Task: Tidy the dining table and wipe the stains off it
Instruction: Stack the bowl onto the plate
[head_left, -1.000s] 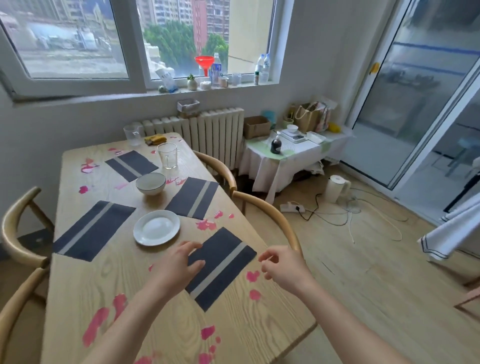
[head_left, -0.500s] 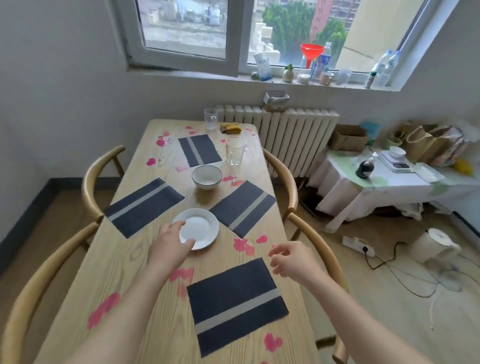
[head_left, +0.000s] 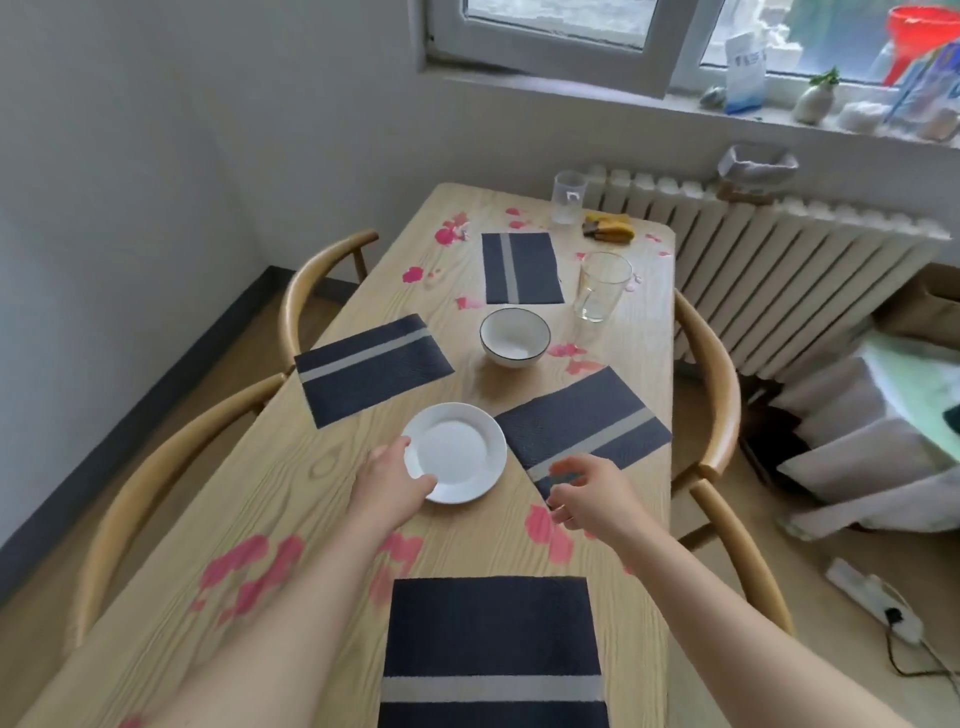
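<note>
The round white plate (head_left: 457, 457) sits flat on the pale, wood-grain table (head_left: 291, 519), about midway along it and between two placemats. It is smooth and glossy with a shallow rim. The left hand (head_left: 387, 486) grips its near-left edge, the thumb lying over the rim and a finger curled along the outside. The right hand (head_left: 589, 493) hovers just right of the plate, fingers loosely bent and holding nothing, over the near corner of the right placemat (head_left: 582, 421).

This mat, the left placemat (head_left: 369, 369), the far placemat (head_left: 519, 267) and the nearest placemat (head_left: 491, 649) are dark woven rectangles with one grey stripe each. The nearest one is cut off by the bottom edge.

Beyond the plate stands a white bowl (head_left: 514, 338) with a thin dark rim, then a clear glass (head_left: 602, 286) and a smaller cup (head_left: 566, 197) at the far end. Smeared pink stains (head_left: 249, 571) blotch the wood. A yellow object (head_left: 610, 228) by the cup is too blurred to identify.

Curved wooden chairs (head_left: 311, 275) flank the table, and a ribbed white radiator (head_left: 805, 270) stands beyond it. The print on a pouch (head_left: 745, 73) on the windowsill cannot be read.
</note>
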